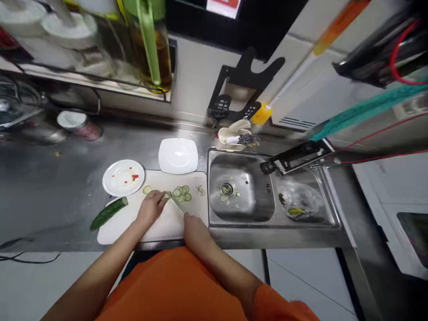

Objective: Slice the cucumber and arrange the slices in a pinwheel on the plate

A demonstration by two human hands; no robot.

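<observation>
A white cutting board (170, 223) lies on the steel counter. My right hand (195, 229) is closed round the handle of a knife (178, 205), whose blade points up and left at the cucumber slices. Fingers bent, my left hand (153, 207) presses on small pale green cucumber pieces (167, 194) by the blade tip. A pile of cucumber slices (182, 193) lies right of the blade, with thin scraps (201, 190) further right. One more slice (147, 190) sits above my left hand. The dark green cucumber length (109, 213) rests across the board's left edge.
A round plate (112, 182) with red bits touches the board's upper left; a square white plate (178, 156) stands behind it. At right is a sink (247, 207) with scraps by its drain and a plastic bag (301, 200). Bottles (149, 44) stand on a shelf above.
</observation>
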